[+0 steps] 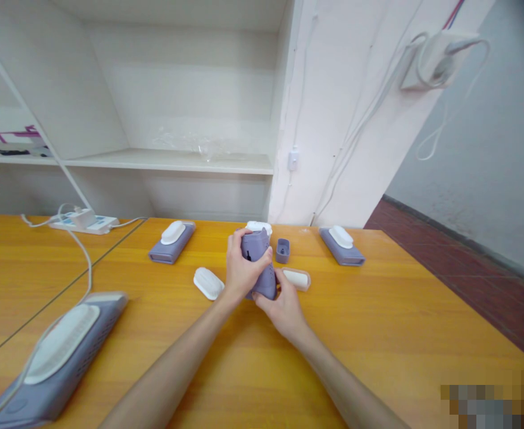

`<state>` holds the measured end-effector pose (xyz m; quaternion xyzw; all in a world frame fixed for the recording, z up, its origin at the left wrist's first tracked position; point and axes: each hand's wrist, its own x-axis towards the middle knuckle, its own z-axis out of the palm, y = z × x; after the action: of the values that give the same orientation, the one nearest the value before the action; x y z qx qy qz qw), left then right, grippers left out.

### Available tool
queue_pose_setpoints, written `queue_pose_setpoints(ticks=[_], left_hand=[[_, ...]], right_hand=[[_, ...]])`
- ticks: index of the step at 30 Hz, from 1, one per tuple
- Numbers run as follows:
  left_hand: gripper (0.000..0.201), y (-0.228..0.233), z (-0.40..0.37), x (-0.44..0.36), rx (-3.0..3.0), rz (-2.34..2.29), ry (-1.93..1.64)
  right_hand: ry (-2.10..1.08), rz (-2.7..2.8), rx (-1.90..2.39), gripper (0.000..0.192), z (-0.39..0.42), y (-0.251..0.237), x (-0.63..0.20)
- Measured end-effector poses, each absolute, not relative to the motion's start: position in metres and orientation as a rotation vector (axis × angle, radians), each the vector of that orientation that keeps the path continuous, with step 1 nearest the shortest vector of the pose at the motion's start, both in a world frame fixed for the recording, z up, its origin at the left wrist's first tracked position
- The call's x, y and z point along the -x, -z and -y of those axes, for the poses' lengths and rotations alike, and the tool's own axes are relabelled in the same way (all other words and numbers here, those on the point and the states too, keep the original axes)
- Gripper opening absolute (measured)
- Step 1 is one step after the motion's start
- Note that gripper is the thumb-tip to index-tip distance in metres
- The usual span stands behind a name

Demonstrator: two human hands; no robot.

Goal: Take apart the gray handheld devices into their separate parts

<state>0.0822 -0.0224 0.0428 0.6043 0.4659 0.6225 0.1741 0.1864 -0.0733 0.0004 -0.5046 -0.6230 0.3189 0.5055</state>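
Above the wooden table, both hands hold a purple-grey plastic device [267, 281] with small holes along its side. My left hand [241, 267] wraps its upper part, thumb across the front. Fingers of my right hand [286, 308] grip its lower end. Just behind it a white ribbed piece [259, 227] shows, partly hidden. A small purple-grey cup-like part [283, 251] stands to the right of the device. Near my right hand lies a white roll-shaped piece in a clear cover [296, 279]. Left of my left hand lies a white oval part [209, 283].
Similar purple-grey devices with white oval parts on top lie at the back left [171, 241], back right [342, 245] and front left [61, 357]. A white power strip [86, 221] with a cable sits at the rear left. White shelving [177, 159] stands behind the table.
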Motion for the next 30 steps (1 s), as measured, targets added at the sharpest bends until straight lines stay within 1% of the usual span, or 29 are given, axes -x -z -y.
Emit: queue_pose_setpoints(ticks=[7, 13, 21, 24, 26, 28, 30], left_hand=[[0.046, -0.044, 0.024, -0.082, -1.654, -1.266, -1.822], [0.043, -0.042, 0.026, -0.083, -1.655, -1.232, -1.814], [0.046, -0.037, 0.020, -0.077, -1.654, -1.302, -1.777], [0.044, -0.036, 0.015, -0.075, -1.612, -1.323, -1.754], [0.043, -0.037, 0.010, -0.072, -1.518, -1.325, -1.801], [0.042, -0.043, 0.002, -0.066, -1.334, -1.298, -1.926], [0.041, -0.053, -0.008, -0.054, -1.109, -1.230, -2.099]], right_hand=[[-0.459, 1.547, 1.348, 0.026, 0.076, -0.001, -0.182], [-0.422, 1.563, 1.372, 0.022, 0.081, -0.001, -0.179], [-0.603, 1.560, 1.289, 0.031, 0.077, 0.011, -0.182], [-0.544, 1.591, 1.287, 0.037, 0.075, 0.017, -0.183], [-0.459, 1.626, 1.283, 0.042, 0.076, 0.020, -0.184], [-0.362, 1.694, 1.269, 0.047, 0.078, 0.022, -0.186], [-0.285, 1.735, 1.256, 0.048, 0.080, 0.022, -0.188]])
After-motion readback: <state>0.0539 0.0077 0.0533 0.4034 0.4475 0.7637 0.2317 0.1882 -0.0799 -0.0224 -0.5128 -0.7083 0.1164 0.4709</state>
